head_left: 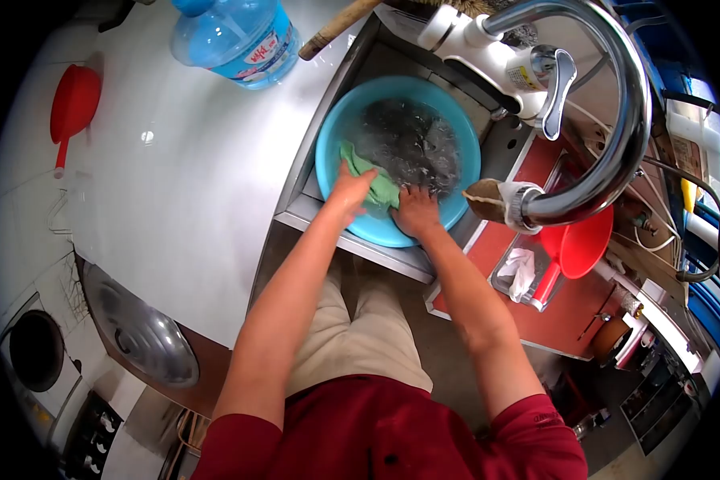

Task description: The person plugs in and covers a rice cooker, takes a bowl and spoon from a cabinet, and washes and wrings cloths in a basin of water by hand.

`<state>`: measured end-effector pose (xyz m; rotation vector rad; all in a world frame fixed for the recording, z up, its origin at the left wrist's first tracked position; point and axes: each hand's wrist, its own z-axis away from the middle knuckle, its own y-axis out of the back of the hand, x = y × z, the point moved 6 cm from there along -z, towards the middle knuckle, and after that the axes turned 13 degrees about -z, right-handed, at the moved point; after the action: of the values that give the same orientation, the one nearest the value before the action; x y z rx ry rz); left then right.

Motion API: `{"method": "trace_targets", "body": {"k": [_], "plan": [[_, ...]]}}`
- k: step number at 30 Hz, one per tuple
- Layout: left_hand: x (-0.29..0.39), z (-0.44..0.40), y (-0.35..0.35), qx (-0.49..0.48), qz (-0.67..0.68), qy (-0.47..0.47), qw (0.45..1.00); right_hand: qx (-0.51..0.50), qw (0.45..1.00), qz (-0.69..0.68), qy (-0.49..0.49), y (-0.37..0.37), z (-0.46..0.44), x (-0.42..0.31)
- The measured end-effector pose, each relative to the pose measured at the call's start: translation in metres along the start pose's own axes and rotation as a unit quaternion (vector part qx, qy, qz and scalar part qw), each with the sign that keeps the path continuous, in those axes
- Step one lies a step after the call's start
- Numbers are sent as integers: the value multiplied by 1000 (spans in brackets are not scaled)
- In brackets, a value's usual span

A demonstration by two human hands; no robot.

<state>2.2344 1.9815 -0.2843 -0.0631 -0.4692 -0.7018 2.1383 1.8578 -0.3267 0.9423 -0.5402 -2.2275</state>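
Observation:
A light-blue basin (pixel 328 136) of water sits in the metal sink (pixel 296 210). Dark, wet cloth (pixel 408 132) appears to lie in the water, though ripples blur its shape. At the basin's near left side, my left hand (pixel 350 190) is closed on a green cloth (pixel 382 189). My right hand (pixel 416 211) reaches over the near rim, just right of the green cloth. Its fingers are stretched out and slightly apart at the water, with the tips partly hidden.
A chrome faucet (pixel 628 120) arches over the right side. On the white counter (pixel 192 184) stand a large blue-capped water bottle (pixel 248 48) and a wooden handle (pixel 336 30). A red ladle (pixel 580 244) rests at right; another red ladle (pixel 75 104) is far left.

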Motion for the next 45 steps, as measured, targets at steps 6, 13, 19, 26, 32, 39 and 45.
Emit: {"method": "trace_targets", "body": {"k": [6,13,19,26,32,39,45], "plan": [[-23,-36,-10,-78,194,3,978,155,977,-144,10,15,7,-79],[44,41,-11,-203,251,147,935,255,877,-305,270,84,89,-159],[62,16,-23,-364,411,-121,827,441,792,-318,276,106,64,-159],[45,4,-24,-152,394,-97,901,409,772,-413,256,115,23,-123],[13,-1,-17,5,71,-91,993,268,876,-392,83,86,4,-74],[16,14,9,-24,-14,23,999,16,993,-103,53,0,4,-10],[1,14,-1,-23,26,28,999,94,990,-98,-31,24,3,-79]]}}
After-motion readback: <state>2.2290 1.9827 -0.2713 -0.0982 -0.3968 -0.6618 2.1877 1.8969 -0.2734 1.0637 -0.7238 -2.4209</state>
